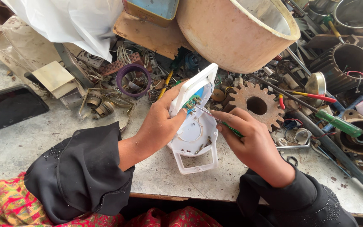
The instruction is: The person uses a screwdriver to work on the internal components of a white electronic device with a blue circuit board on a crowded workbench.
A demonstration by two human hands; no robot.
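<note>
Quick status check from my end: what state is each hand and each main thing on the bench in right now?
left hand: gripping the white plastic housing, tilted up, insides exposed
right hand: closed on a green-handled screwdriver, tip at the housing's terminals
large gear: lying flat on the bench
green screwdriver: lying loose, untouched
black tablet: flat, screen dark
purple ring: resting among clutter

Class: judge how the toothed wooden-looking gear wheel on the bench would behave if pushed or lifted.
The gear wheel lies flat, so it probably slides rather than rolls. It looks thick and solid, so likely stiff and fairly heavy. Its teeth may snag the wires and screwdrivers beside it.
</note>
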